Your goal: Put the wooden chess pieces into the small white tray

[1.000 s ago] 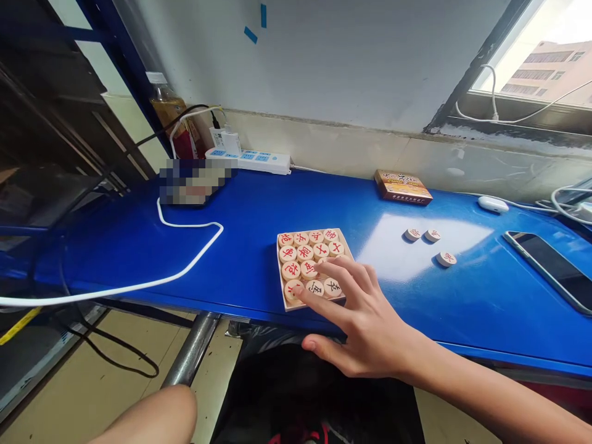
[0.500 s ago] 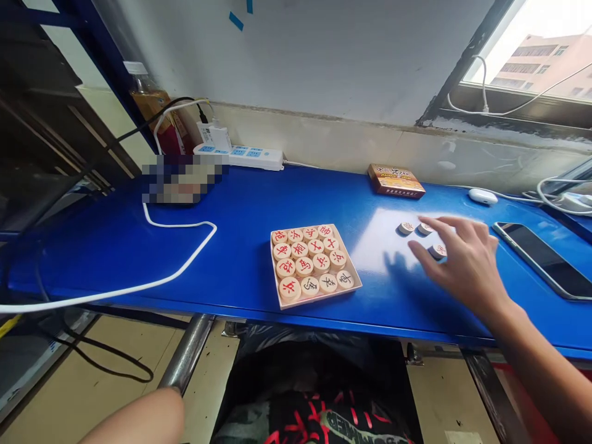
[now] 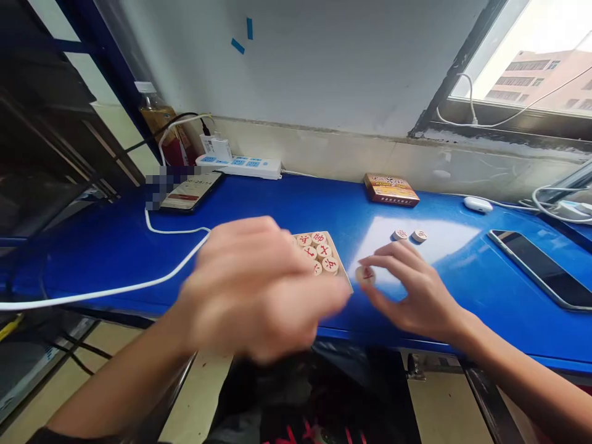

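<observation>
The right hand (image 3: 416, 296) curves around a wooden chess disc (image 3: 365, 275) at its 9 o'clock, thumb below and forefinger above (whether they grip it, I can't tell). The blurred left hand (image 3: 250, 290), its fingers unreadable, covers much of a wooden tray (image 3: 340, 262); two more discs (image 3: 400, 234) sit at the right hand's 12 o'clock.

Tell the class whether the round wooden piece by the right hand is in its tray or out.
Out: the round wooden piece is at the fingertips of the right hand, past the edge of the tray.
</observation>
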The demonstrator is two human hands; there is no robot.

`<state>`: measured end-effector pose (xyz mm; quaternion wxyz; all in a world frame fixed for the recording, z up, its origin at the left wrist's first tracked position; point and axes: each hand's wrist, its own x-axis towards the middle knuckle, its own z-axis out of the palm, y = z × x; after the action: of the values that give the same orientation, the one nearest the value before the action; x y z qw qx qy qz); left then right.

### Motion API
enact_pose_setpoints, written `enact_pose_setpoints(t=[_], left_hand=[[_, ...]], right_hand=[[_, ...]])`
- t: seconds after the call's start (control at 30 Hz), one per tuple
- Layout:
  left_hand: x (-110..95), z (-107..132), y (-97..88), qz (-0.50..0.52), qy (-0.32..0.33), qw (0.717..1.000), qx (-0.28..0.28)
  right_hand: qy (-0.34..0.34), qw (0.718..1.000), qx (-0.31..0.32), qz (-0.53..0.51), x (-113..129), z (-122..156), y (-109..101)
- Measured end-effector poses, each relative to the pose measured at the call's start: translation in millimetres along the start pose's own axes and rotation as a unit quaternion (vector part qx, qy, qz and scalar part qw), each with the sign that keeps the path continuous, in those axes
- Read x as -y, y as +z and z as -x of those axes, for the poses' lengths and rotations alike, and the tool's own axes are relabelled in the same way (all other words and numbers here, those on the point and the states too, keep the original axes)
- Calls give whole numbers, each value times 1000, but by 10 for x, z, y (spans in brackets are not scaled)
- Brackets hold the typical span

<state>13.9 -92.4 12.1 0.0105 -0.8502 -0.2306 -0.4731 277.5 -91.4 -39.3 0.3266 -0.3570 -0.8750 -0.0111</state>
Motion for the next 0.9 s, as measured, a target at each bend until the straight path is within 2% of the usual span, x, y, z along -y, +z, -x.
enact_pose_setpoints(t=[0.07, 0.13, 0.2, 0.3, 0.37, 0.53, 0.7, 0.9], left_hand=[[245, -121, 98, -12, 36, 999, -2], [549, -220, 202, -16, -49, 999, 19], [852, -281, 298, -15, -92, 994, 56], [1216, -307, 420, -12, -123, 986, 112], [1374, -282, 478, -20, -135, 982, 131], [1546, -108, 507, -24, -180, 970, 159], [1654, -15, 531, -16, -210, 970, 124], [1752, -6, 594, -25, -242, 961, 133]], right_hand=[[-53, 998, 6, -40, 201, -182, 91], [-84, 994, 8, -74, 336, -290, 198], [-92, 992, 6, -85, 397, -320, 297], [-92, 993, 6, -69, 383, -269, 369], [-100, 993, 5, -65, 348, -215, 352], [-114, 990, 15, -80, 325, -146, 236], [-109, 989, 46, -84, 370, -153, 209], [-95, 986, 103, -92, 373, -181, 216]])
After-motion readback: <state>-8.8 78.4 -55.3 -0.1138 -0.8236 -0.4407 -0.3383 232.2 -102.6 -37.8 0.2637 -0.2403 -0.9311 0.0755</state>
